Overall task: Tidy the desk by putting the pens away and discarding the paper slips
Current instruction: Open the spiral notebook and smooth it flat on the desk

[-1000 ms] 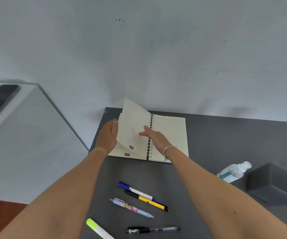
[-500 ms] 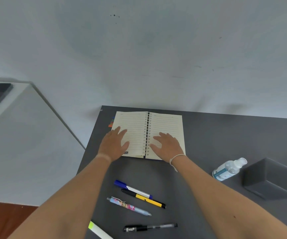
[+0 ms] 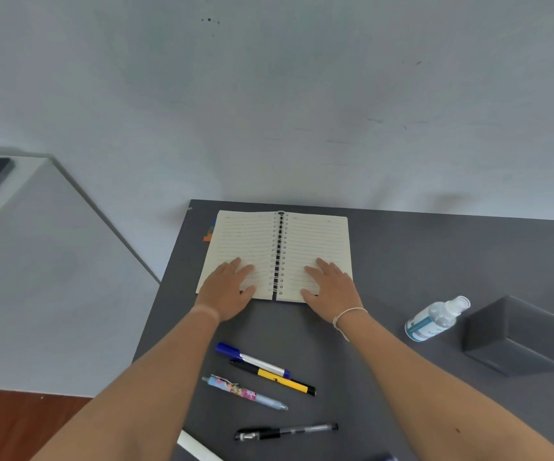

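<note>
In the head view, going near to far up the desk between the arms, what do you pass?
Black pen → patterned pen → yellow-and-black pen → blue-capped pen → open spiral notebook, with the left hand and right hand flat on its pages.

Single head-worn wide view, looking forward and steeply down from close above the desk [image 3: 402, 261]; wall filling the upper frame, both forearms entering from the bottom edge.
</note>
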